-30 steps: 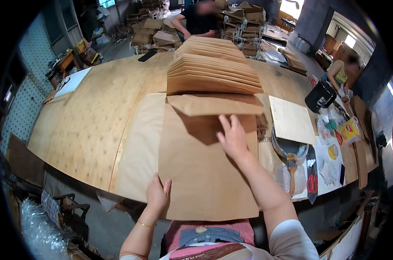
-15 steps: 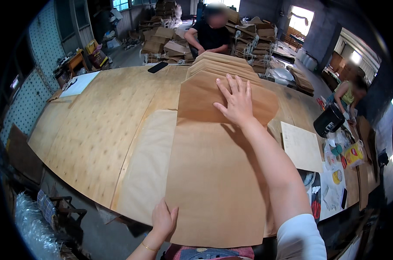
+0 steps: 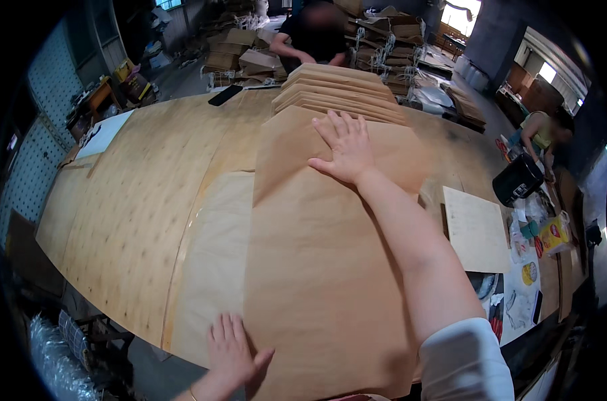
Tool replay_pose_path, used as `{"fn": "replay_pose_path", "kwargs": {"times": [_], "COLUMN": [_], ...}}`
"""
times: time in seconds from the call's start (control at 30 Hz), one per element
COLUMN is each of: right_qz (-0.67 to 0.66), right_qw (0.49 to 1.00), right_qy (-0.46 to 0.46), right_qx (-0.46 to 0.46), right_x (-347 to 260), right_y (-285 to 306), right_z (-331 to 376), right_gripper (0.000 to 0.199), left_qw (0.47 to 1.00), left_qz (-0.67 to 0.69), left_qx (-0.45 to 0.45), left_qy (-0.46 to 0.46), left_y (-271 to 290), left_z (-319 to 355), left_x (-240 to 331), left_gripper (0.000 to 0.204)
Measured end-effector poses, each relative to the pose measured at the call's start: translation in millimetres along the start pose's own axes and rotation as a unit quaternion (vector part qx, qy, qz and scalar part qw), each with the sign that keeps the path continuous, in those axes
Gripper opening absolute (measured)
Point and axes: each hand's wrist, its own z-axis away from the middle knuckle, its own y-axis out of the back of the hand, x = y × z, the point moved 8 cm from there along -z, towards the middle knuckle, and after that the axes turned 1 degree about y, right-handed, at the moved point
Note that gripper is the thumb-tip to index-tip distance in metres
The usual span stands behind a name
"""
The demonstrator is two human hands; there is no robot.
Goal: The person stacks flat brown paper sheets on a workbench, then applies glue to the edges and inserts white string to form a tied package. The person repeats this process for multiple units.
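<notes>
A large brown kraft paper bag (image 3: 317,267) lies lengthwise in front of me, its far end a flap with slanted corners. On that flap my right hand (image 3: 345,148) rests palm down with fingers spread. My left hand (image 3: 233,347) is at the near left edge of the bag, fingers stretched over paler paper (image 3: 213,240) and thumb out toward the brown bag. The pale paper shows along the left side from beneath the bag. Beyond my right hand, several more brown bags (image 3: 337,87) overlap in a staggered stack.
The wooden table (image 3: 136,214) extends left, with a dark phone (image 3: 225,95) at its far edge. To the right are a pale board (image 3: 476,227), a black container (image 3: 517,179) and a yellow packet (image 3: 555,234). One person (image 3: 310,40) is beyond the table, another (image 3: 541,134) at far right.
My left hand has gone from curled at the bag's edge to fingers stretched out over the pale paper. My right hand stays flat on the flap. The view has shifted slightly.
</notes>
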Motion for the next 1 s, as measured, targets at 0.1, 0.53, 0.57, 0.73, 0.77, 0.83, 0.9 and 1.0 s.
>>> {"fn": "replay_pose_path", "kwargs": {"times": [0.1,0.53,0.57,0.73,0.77,0.83,0.9,1.0], "right_qz": [0.046,0.046,0.037,0.000,-0.010,-0.027,-0.031,-0.008], "right_qw": [0.998,0.984,0.985,0.988,0.988,0.988,0.988,0.989], "right_qy": [-0.017,-0.170,-0.163,-0.130,-0.126,-0.119,-0.120,-0.131], "right_qx": [-0.032,0.041,0.047,0.083,0.087,0.098,0.094,0.074], "right_x": [28,128,130,138,138,138,141,147], "right_y": [-1,3,-3,-24,-27,-30,-41,-46], "right_z": [24,107,107,108,107,105,105,105], "right_gripper": [0.081,0.075,0.075,0.076,0.076,0.076,0.076,0.075], "left_qw": [0.965,0.893,0.889,0.857,0.850,0.834,0.836,0.859], "left_qz": [0.017,0.000,0.008,0.027,0.032,0.044,0.035,-0.005], "left_qx": [0.167,0.409,0.415,0.466,0.476,0.498,0.499,0.473], "left_qy": [-0.201,-0.188,-0.192,-0.221,-0.223,-0.231,-0.225,-0.196], "left_y": [67,98,95,87,87,89,83,85], "left_z": [-107,-361,-365,-371,-371,-371,-379,-377], "left_x": [64,94,90,90,88,85,83,92], "left_gripper": [0.087,0.065,0.064,0.063,0.063,0.064,0.066,0.062]}}
